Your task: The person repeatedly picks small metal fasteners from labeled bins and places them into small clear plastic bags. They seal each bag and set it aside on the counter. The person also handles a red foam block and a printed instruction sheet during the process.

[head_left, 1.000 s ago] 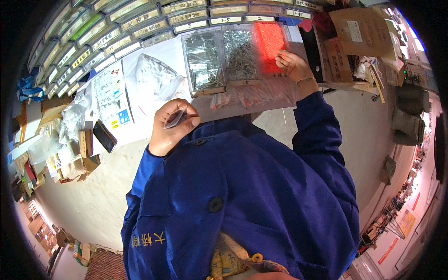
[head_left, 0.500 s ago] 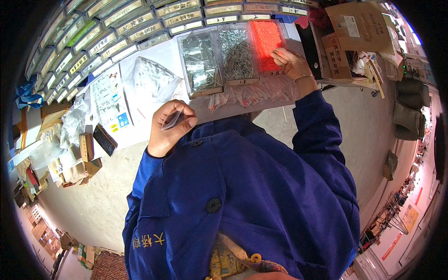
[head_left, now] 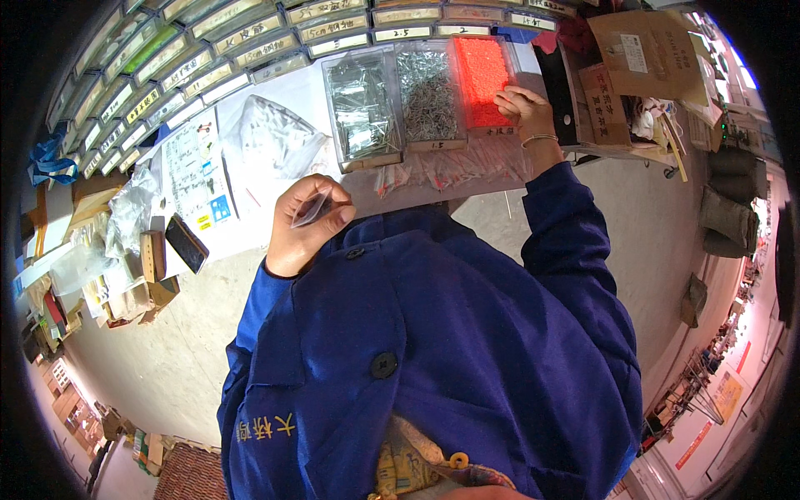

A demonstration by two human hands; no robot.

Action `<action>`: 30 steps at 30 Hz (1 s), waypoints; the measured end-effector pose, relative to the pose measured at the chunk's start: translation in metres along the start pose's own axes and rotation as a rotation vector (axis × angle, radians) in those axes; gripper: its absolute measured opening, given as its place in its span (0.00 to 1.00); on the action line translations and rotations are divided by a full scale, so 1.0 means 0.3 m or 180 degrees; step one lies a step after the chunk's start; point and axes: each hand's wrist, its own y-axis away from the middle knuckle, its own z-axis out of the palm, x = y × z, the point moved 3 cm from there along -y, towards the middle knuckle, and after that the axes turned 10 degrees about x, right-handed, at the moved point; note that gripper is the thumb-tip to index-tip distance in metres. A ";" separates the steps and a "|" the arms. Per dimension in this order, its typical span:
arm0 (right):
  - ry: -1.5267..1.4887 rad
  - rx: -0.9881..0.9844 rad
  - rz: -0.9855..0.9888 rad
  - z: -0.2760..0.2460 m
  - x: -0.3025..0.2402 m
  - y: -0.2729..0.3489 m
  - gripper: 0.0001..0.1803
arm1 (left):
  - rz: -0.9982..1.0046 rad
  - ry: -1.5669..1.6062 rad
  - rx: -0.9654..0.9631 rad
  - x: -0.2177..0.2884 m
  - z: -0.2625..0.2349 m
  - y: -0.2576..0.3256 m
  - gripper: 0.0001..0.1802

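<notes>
My left hand (head_left: pixel 302 233) is closed on a small clear plastic bag (head_left: pixel 311 208) at the table's front edge. At the right, my right hand (head_left: pixel 533 121) is over the near right edge of a clear bin of small bright orange-red pieces (head_left: pixel 479 75). Its fingers are bent together; whatever they pinch, if anything, is too small to make out. Left of that bin stand a bin of short thin metal pins (head_left: pixel 427 96) and a bin of longer metal rods (head_left: pixel 358 104). Along the front edge lie several small clear bags with reddish bits (head_left: pixel 446 169).
Labelled drawers (head_left: pixel 250 37) rise behind the table. A large clear bag (head_left: pixel 271 137), a printed sheet (head_left: pixel 190 171) and a dark phone-like slab (head_left: pixel 187 243) lie to the left. Cardboard boxes (head_left: pixel 646 54) stand at the right.
My right hand has shifted slightly to the right over the orange-red pieces, its fingers curled closer together. My left hand keeps hold of the plastic bag. The view has shifted slightly.
</notes>
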 end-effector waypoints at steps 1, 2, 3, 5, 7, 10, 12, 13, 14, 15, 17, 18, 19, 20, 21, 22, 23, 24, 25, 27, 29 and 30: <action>-0.0007 0.0022 0.0016 -0.001 0.001 0.000 0.13 | -0.0020 0.0038 -0.0011 0.000 0.000 0.000 0.09; -0.0014 0.0037 0.0052 -0.001 0.001 0.000 0.14 | -0.0022 0.0022 -0.0009 0.000 0.001 0.000 0.09; -0.0040 0.0019 0.0069 0.000 0.001 0.001 0.14 | -0.0021 -0.0039 0.0013 0.000 0.000 0.000 0.09; -0.0003 0.0040 0.0111 0.000 0.004 0.003 0.14 | -0.0051 -0.0024 0.0014 0.002 0.001 0.002 0.09; 0.0090 0.0026 0.0086 0.000 0.009 0.003 0.15 | -0.0067 -0.0028 0.0019 0.005 0.002 0.002 0.09; 0.0141 0.0008 0.0054 -0.006 0.023 -0.006 0.15 | -0.0075 -0.0009 0.0007 0.006 0.004 0.001 0.09; -0.0141 -0.0085 0.0102 -0.010 0.032 -0.017 0.15 | -0.0071 -0.0073 0.0025 0.005 0.002 0.002 0.09; -0.0202 0.0012 0.0264 -0.014 0.041 -0.023 0.14 | -0.0064 0.0001 0.0003 0.005 0.003 0.003 0.09; -0.0301 0.0018 0.0386 -0.013 0.046 -0.028 0.13 | -0.0045 0.0025 0.0009 0.004 0.004 0.003 0.09; -0.0323 0.0179 0.0545 -0.015 0.051 -0.030 0.12 | -0.0026 0.0050 0.0016 0.004 0.003 0.003 0.09; -0.0824 0.0151 0.0802 0.000 0.048 -0.025 0.15 | -0.0019 0.0058 0.0021 0.003 0.001 0.004 0.09; -0.1034 0.0337 0.0995 0.006 0.045 -0.017 0.16 | -0.0001 0.0013 0.0037 0.002 -0.001 0.003 0.09; -0.1132 0.0184 0.1021 0.021 0.033 -0.005 0.18 | -0.0022 0.0059 0.0016 0.002 -0.001 0.004 0.09; -0.1227 0.0150 0.1093 0.033 0.019 0.011 0.20 | -0.0029 0.0057 0.0010 0.001 -0.002 0.004 0.09; -0.1354 0.0018 0.1143 0.046 0.002 0.028 0.22 | -0.0016 0.0020 0.0024 0.001 -0.002 0.003 0.09; -0.1315 0.0055 0.1170 0.053 -0.014 0.045 0.24 | -0.0024 0.0060 0.0013 0.000 -0.002 0.003 0.09; -0.1305 -0.0007 0.1179 0.064 -0.031 0.062 0.25 | -0.0015 0.0066 0.0023 0.000 -0.001 0.002 0.09; -0.1303 -0.0130 0.1166 0.074 -0.049 0.079 0.26 | 0.0001 0.0026 0.0051 -0.001 -0.001 0.002 0.09; -0.1371 -0.0135 0.1241 0.080 -0.061 0.094 0.27 | -0.0010 0.0074 0.0040 -0.001 -0.001 0.002 0.09; -0.1537 -0.0286 0.1351 0.092 -0.082 0.119 0.28 | -0.0002 0.0024 0.0067 -0.001 -0.001 0.001 0.09; -0.1567 -0.0498 0.1390 0.100 -0.097 0.139 0.29 | -0.0050 0.0072 0.0045 -0.002 -0.001 0.001 0.09; -0.1590 -0.0611 0.1409 0.104 -0.102 0.147 0.30 | -0.0051 0.0023 0.0057 -0.002 -0.002 0.000 0.09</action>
